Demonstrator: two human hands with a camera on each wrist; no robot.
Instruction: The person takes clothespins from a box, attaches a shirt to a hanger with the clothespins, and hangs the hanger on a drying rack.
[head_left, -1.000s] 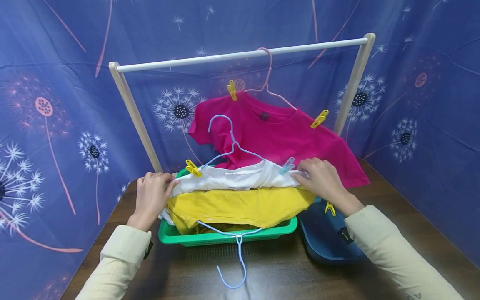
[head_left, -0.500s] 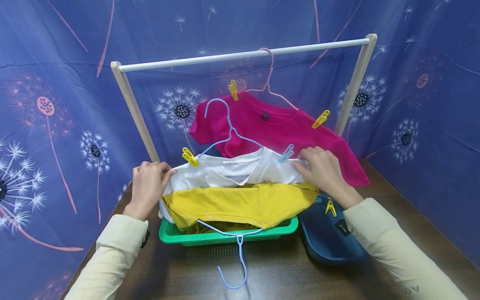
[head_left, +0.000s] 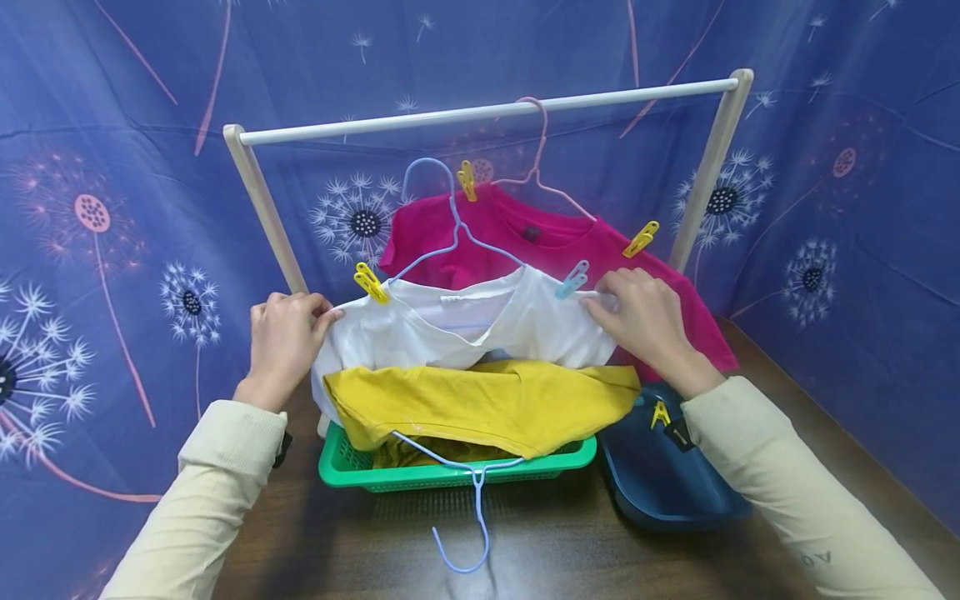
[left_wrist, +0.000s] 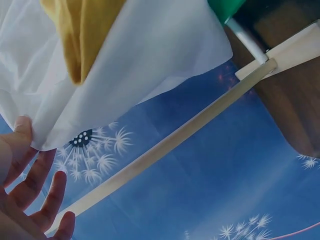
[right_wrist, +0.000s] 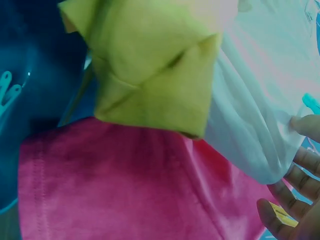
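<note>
My left hand (head_left: 288, 342) pinches one shoulder of a white T-shirt (head_left: 465, 321) between thumb and fingers; my right hand (head_left: 648, 321) pinches the other. A blue hanger (head_left: 456, 218) sits inside its neck, with a yellow clothespin (head_left: 371, 283) on the left shoulder and a light-blue clothespin (head_left: 573, 280) on the right. In the left wrist view the white cloth (left_wrist: 165, 55) hangs from thumb and forefinger. A yellow shirt (head_left: 487, 404) lies folded over in front of the white one, and a second blue hanger (head_left: 478, 500) sticks out from it toward me.
A green basket (head_left: 457, 477) stands under the shirts. Behind, a magenta T-shirt (head_left: 547, 242) hangs by a pink hanger (head_left: 536, 154) from the rack's white rod (head_left: 360, 127). At right is a dark blue bin (head_left: 660, 492) with a yellow clothespin (head_left: 660, 414).
Both hands have risen, lifting the white T-shirt and its hanger up from behind the yellow shirt. More of the white cloth shows. The left hand has also shifted slightly left.
</note>
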